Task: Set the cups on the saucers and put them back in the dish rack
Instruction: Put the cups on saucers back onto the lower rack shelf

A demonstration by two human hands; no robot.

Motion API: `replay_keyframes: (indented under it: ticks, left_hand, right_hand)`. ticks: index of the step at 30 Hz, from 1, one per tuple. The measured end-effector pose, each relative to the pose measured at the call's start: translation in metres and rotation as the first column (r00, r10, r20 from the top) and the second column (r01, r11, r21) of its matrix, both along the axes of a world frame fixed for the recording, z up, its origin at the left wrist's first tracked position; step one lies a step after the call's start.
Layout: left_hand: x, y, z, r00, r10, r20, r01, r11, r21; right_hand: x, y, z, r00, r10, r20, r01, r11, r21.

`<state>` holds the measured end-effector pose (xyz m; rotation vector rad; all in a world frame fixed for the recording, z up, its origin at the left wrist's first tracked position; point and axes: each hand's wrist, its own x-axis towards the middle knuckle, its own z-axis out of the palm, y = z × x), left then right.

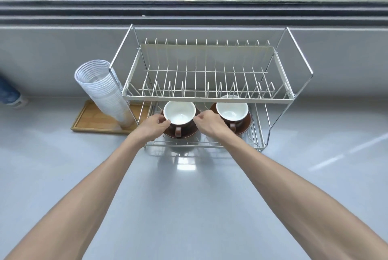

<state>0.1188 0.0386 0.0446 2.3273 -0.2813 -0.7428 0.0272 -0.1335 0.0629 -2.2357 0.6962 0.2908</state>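
Observation:
Two brown cups with white insides stand on brown saucers in the lower tier of a white wire dish rack (pixel 206 97). The left cup (pixel 178 112) sits on the left saucer (pixel 189 132), its handle facing me. My left hand (pixel 154 126) grips the left edge of that saucer and cup. My right hand (pixel 210 122) pinches the saucer's right edge. The right cup (pixel 232 111) rests on its own saucer (pixel 244 126), untouched.
The rack's upper tier of plate slots is bare. A tilted stack of clear plastic cups (pixel 102 91) stands on a wooden tray (pixel 92 120) left of the rack. A grey wall and window ledge run behind; the grey counter (pixel 184 196) spreads in front.

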Motion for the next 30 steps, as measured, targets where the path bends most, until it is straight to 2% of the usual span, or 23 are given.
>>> replay_keyframes:
  ticks: [4, 7, 10, 13, 16, 19, 22, 30]
  left_hand:
    - [-0.021, 0.004, 0.015, 0.991, -0.133, 0.006, 0.132, 0.989, 0.068]
    - [-0.036, 0.004, 0.029, 0.961, -0.275, 0.019, 0.268, 0.950, 0.160]
    - [-0.049, -0.003, 0.039, 0.905, -0.424, 0.029, 0.401, 0.875, 0.270]
    - [-0.065, -0.018, 0.047, 0.821, -0.567, 0.064, 0.500, 0.769, 0.398]
    - [-0.079, -0.036, 0.048, 0.749, -0.647, 0.145, 0.525, 0.712, 0.467]
    - [-0.086, -0.053, 0.042, 0.681, -0.653, 0.331, 0.462, 0.734, 0.497]
    - [-0.087, -0.067, 0.033, 0.632, -0.593, 0.499, 0.390, 0.800, 0.456]
    - [-0.093, -0.113, 0.010, 0.695, -0.299, 0.654, 0.186, 0.953, 0.238]
  right_hand:
    - [-0.027, -0.003, 0.017, 0.981, 0.172, -0.088, -0.176, 0.984, -0.040]
    - [-0.047, -0.008, 0.022, 0.966, 0.232, -0.116, -0.247, 0.959, -0.140]
    - [-0.060, -0.016, 0.019, 0.960, 0.239, -0.149, -0.270, 0.932, -0.241]
    - [-0.074, -0.024, 0.017, 0.957, 0.233, -0.174, -0.287, 0.855, -0.433]
    - [-0.087, -0.033, 0.013, 0.963, 0.256, -0.084, -0.255, 0.769, -0.586]
    - [-0.095, -0.044, 0.007, 0.970, 0.242, 0.032, -0.168, 0.757, -0.631]
    - [-0.099, -0.057, 0.000, 0.971, 0.214, 0.103, -0.105, 0.777, -0.621]
    - [-0.083, -0.086, -0.015, 0.956, 0.048, 0.289, 0.104, 0.866, -0.488]
